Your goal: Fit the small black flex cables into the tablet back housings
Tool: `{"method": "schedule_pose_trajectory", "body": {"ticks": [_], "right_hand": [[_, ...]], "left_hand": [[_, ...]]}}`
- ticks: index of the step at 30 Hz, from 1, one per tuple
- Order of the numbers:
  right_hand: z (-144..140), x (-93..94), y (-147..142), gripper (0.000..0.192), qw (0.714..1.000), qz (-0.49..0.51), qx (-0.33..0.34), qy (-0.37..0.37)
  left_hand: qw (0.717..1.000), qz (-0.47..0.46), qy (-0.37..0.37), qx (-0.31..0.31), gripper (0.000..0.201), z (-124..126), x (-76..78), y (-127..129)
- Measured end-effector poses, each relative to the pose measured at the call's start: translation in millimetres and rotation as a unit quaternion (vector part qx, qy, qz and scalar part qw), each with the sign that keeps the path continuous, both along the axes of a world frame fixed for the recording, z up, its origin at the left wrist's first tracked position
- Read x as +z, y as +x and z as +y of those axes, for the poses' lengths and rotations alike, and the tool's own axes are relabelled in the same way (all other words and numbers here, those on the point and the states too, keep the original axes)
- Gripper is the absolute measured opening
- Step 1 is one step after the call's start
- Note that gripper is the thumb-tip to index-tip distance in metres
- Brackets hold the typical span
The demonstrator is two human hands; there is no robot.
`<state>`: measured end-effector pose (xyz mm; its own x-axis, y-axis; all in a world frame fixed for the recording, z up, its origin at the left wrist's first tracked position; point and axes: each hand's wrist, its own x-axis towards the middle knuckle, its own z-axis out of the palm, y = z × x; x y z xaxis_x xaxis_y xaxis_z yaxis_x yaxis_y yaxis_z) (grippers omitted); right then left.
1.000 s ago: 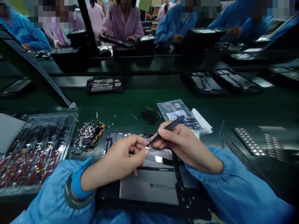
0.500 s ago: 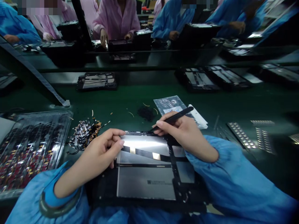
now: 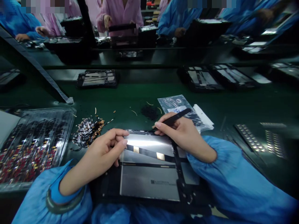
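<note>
Centrally, an opened tablet chassis (image 3: 149, 174) is laid flat on the green table (image 3: 233, 105), its long axis running away from the person. Black tweezers (image 3: 174, 118) are pinched in the right hand (image 3: 184, 133), the tips slanted down-left to the chassis's far edge. The left hand (image 3: 102, 155) is rested on the near-left part, thumb and forefinger drawn together; whether anything is pinched cannot be told. A heap of small cable parts (image 3: 90, 130) and a clear tray (image 3: 30, 146) lie to the left, a plastic bag (image 3: 179, 107) just beyond the right hand.
</note>
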<state>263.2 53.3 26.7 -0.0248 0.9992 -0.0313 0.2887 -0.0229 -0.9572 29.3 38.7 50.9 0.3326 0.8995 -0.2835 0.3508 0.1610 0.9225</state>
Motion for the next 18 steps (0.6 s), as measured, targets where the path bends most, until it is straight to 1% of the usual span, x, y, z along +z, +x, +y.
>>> {"method": "schedule_pose_trajectory", "body": {"ticks": [3,5,9,12,15,18], "right_hand": [[-2.2,-4.8,-0.6,0.028,0.998,-0.046,-0.01,0.041],[-3.2,-6.8,-0.9,0.027,0.997,-0.057,-0.018,0.055],[-3.9,-5.9,-0.9,0.028,0.996,-0.065,-0.014,0.056],[-5.3,-4.8,-0.3,0.029,0.992,-0.098,0.002,0.083],[-6.9,-5.1,-0.8,0.029,0.987,-0.115,0.003,0.111],[-6.6,-3.8,-3.6,0.03,0.993,-0.08,-0.029,0.083]], "left_hand": [[1.0,-0.003,0.008,0.016,0.03,-5.7,1.4,-7.2],[0.999,0.004,0.018,0.04,0.029,-13.2,4.8,-14.9],[0.987,0.049,0.052,0.143,0.024,-33.4,14.7,-31.5],[0.971,0.082,0.076,0.212,0.022,-47.2,19.8,-41.7],[0.953,0.092,0.084,0.275,0.023,-57.7,20.0,-53.6],[0.936,0.092,0.087,0.329,0.027,-64.5,16.1,-75.0]]}}
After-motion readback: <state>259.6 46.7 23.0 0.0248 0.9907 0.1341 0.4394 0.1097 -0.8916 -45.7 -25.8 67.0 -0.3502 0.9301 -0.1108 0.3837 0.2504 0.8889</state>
